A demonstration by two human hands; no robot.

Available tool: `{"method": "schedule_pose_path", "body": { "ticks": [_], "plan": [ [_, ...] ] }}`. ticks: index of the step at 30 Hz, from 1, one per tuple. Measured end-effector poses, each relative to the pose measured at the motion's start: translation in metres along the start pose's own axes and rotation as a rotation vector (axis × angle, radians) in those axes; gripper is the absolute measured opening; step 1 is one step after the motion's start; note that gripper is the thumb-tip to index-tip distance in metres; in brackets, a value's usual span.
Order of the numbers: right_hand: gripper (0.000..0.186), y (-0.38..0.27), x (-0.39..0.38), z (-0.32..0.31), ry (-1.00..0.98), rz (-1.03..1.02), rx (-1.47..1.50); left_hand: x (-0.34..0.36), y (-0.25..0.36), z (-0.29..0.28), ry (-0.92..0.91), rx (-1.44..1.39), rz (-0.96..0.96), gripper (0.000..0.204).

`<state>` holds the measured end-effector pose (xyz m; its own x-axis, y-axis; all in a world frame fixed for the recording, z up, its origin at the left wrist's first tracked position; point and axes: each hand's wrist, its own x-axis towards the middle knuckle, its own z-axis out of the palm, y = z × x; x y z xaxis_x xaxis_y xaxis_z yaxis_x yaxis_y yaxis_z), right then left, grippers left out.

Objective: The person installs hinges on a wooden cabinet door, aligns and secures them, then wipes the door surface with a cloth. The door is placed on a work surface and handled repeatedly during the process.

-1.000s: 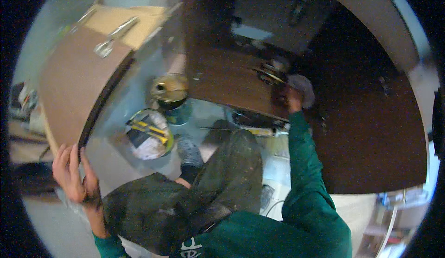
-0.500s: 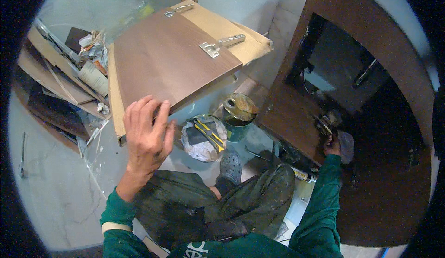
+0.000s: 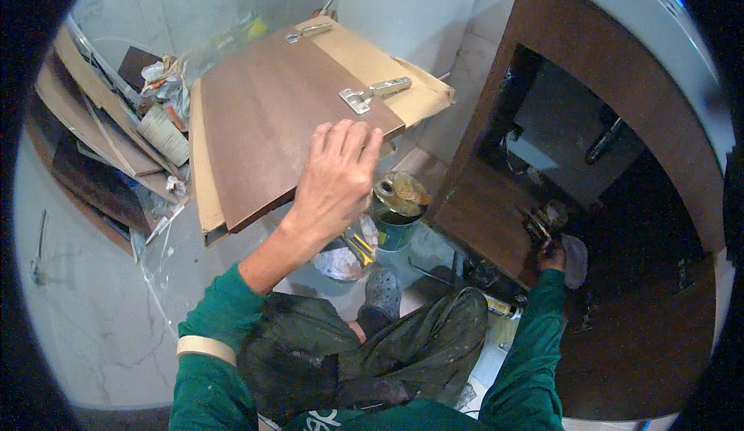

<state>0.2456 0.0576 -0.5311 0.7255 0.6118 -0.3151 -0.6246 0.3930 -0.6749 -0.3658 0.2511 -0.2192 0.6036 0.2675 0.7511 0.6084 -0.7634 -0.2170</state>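
Observation:
My left hand (image 3: 335, 174) is bent over the near edge of a brown cabinet door (image 3: 267, 125), close to its right corner; the fingers curl at the edge and the thumb is mostly hidden. Two metal hinges, a near one (image 3: 373, 94) and a far one (image 3: 308, 32), are fixed along the door's far right side. The door lies on a cardboard box (image 3: 422, 90). My right hand (image 3: 552, 256) reaches into a dark brown cabinet (image 3: 488, 206), its fingers closed beside small metal pieces (image 3: 539, 223) on the cabinet's board. Shadow hides what it grips.
Between my feet and the box stand an open can (image 3: 397, 214) and a tub (image 3: 339, 264) with a yellow utility knife (image 3: 359, 249). A sealant tube (image 3: 502, 307) lies by my right knee. Boards (image 3: 93, 129) and scraps are stacked at the left.
My left hand has moved right along the door's near edge, from its left corner toward the right one. My right hand stays at the metal pieces inside the cabinet.

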Motion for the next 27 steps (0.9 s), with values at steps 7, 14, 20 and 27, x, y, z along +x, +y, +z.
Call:
{"method": "schedule_pose_path", "body": {
  "ticks": [7,14,20,27],
  "plan": [
    [0.014,0.007,-0.01,0.002,0.004,-0.086,0.004,0.022,-0.003,0.018,0.014,0.002,0.094,0.045],
    [0.018,0.01,-0.015,0.002,-0.046,0.116,0.203,-0.023,-0.022,-0.014,-0.022,0.107,0.14,0.042],
    [0.014,0.006,-0.027,0.018,-0.11,0.127,0.095,-0.054,-0.035,-0.041,0.005,0.155,0.149,0.04],
    [0.017,-0.002,-0.02,0.004,-0.186,0.274,0.0,-0.079,-0.016,-0.065,0.095,-0.019,0.12,0.029]
  ]
}}
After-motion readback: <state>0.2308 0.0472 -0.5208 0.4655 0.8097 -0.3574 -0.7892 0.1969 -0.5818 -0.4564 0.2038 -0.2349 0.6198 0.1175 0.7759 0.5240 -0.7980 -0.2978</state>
